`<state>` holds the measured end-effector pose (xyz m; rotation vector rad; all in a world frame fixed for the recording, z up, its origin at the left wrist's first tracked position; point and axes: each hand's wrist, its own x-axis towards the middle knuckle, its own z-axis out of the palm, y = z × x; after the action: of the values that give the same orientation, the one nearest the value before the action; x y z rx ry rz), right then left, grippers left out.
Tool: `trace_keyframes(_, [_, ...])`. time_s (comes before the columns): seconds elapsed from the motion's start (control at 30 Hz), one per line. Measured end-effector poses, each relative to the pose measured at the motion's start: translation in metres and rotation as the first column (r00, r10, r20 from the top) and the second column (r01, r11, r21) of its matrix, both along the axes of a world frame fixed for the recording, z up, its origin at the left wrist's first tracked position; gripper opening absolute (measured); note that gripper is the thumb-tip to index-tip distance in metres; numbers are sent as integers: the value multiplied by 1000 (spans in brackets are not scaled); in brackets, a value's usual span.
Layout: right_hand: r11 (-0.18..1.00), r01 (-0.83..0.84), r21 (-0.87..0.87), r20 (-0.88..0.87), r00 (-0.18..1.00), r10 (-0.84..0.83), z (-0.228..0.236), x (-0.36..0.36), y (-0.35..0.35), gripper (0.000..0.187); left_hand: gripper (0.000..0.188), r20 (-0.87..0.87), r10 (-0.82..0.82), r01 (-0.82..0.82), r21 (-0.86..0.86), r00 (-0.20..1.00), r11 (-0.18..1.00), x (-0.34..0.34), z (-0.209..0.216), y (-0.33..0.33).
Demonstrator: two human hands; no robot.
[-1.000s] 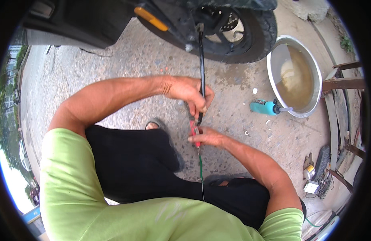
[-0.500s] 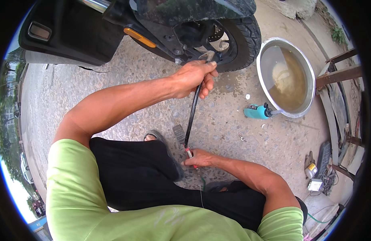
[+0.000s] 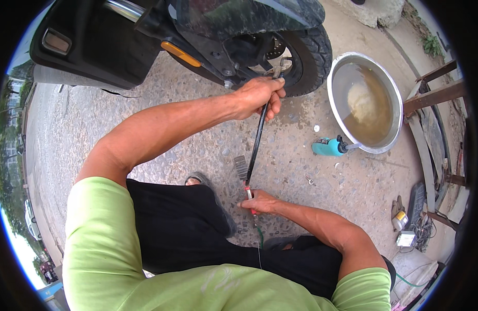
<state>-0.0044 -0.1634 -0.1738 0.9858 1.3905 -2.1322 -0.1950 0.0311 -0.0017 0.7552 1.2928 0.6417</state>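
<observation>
My left hand (image 3: 261,97) is closed round the upper end of a black rubber hose (image 3: 256,145), close beside the wheel. A metal end piece (image 3: 277,71) sticks out past my fingers at the rim of the black tire (image 3: 317,57); whether it touches the valve I cannot tell. The hose runs down to a red and silver air inflator handle (image 3: 249,193), which my right hand (image 3: 261,202) grips low between my knees. From its lower end hangs a green air hose (image 3: 261,234). Beside its top is a grey ribbed piece (image 3: 240,168).
The dark scooter (image 3: 239,20) fills the upper part. To the right stands a metal basin (image 3: 329,98) of cloudy water, with a turquoise bottle (image 3: 329,147) against it. A rusty metal frame (image 3: 438,96) borders the right side. A small can (image 3: 400,221) lies below it.
Both hands have shifted slightly to the right with the inflator and its hose. The grey ribbed piece has moved right and up too. Both grips stay the same.
</observation>
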Motion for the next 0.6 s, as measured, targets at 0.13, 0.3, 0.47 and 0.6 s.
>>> trace_keyframes(0.13, [1000,-23,21,-3,1000,23,7,0,5,45,39,-7,-14,14,-4,1000,1000,-1,-3,4])
trace_keyframes(0.3, [999,-27,19,-13,1000,27,3,1,6,43,39,-16,-9,9,-17,1000,1000,1,-6,6])
trace_keyframes(0.47, [1000,5,7,9,1000,-6,6,2,8,41,39,15,-9,9,8,1000,1000,-1,-13,9])
trace_keyframes(0.6, [1000,5,-4,-5,1000,-5,5,4,10,41,39,21,-10,10,3,1000,1000,0,-12,11])
